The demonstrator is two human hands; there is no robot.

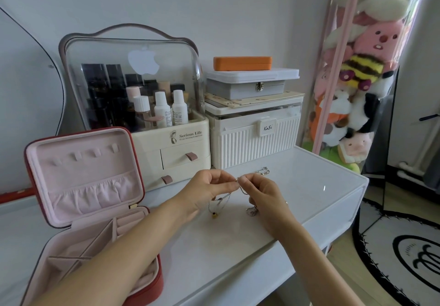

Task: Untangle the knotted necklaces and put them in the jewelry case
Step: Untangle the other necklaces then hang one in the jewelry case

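Bottles are kept in a clear-lidded cosmetics organizer [133,91] on the white worktop [309,186]. Beside it, the red jewelry case [78,186] is left open, its pink compartments unfilled. The knotted necklaces [228,200] are pinched between left grip [209,191] and right grip [264,196], just above the worktop.

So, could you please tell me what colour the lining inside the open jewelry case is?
Pale pink lining, inside a red-shelled jewelry case; the head view shows it.
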